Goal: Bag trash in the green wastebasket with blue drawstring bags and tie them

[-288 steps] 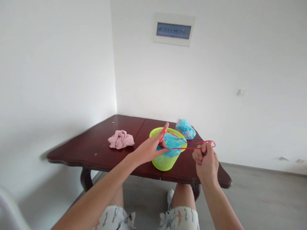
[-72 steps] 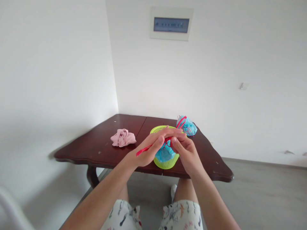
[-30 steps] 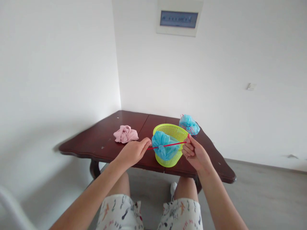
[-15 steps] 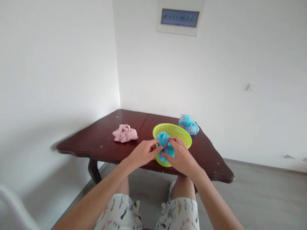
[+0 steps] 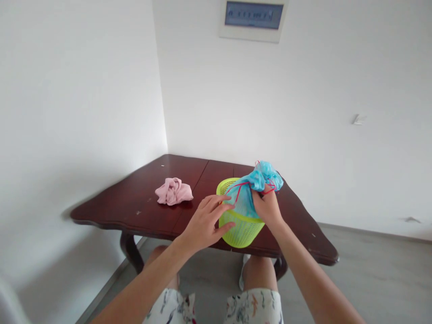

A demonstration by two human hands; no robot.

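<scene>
A light blue drawstring plastic bag (image 5: pixel 245 200) with red cords spreads over the mouth of a lime-green plastic basket (image 5: pixel 241 231). At the basket's right rim, my right hand (image 5: pixel 268 207) is closed on the bag's bunched edge; some of its fingers are hidden by the film. On the left side my left hand (image 5: pixel 212 220) has its fingers stretched and thumb apart. Its fingertips are by the basket's left rim and a red cord, and I cannot tell whether they touch the cord.
Behind the basket, another crumpled blue bag (image 5: pixel 272 173) with red cords lies on the dark wooden table (image 5: pixel 189 168). A crumpled pink cloth (image 5: pixel 173 192) rests left of the basket. White walls meet behind the table, with a breaker panel (image 5: pixel 253 15) mounted above.
The bunched bag has been spread out and pulled up to the right across the basket. My right hand has moved right with it, and my left hand's fingers have opened. The basket now looks tipped.
</scene>
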